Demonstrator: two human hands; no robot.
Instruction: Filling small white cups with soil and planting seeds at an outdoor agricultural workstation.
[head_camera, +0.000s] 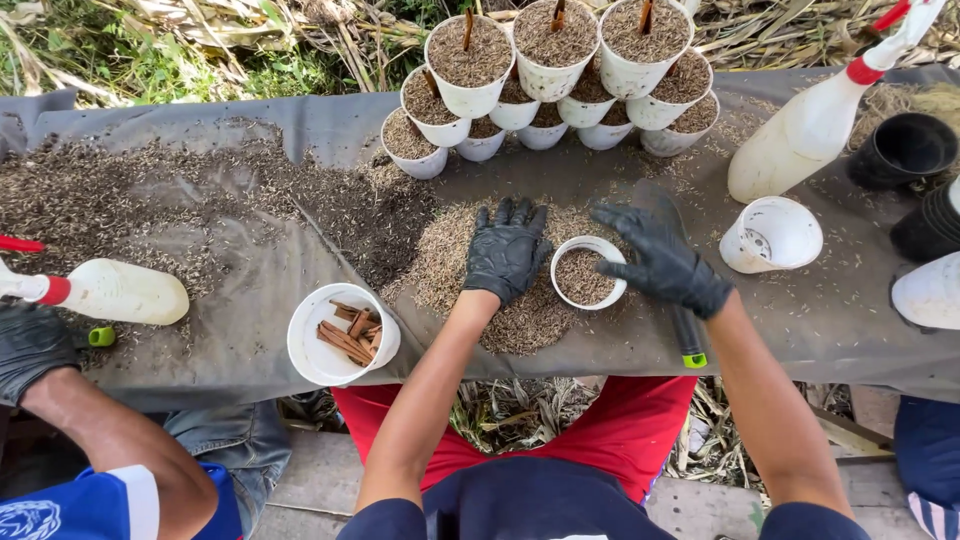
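Near the bench's front edge, the black-gloved left hand (507, 248) is lying flat, fingers spread, on husk beside the small white plastic cup of husk (587, 272); the black-gloved right hand (662, 262) is hovering open, holding nothing.

Small white plastic cup (587, 272): upright on grey sheet, about half full of brown husk-like mix, set at right edge of a loose heap of the same mix (470, 275); heap spread flat, pale tan, thinning toward the darker scatter at left

Stacked filled pots (560, 75), spray bottle (800, 130), cinnamon cup (340, 335)
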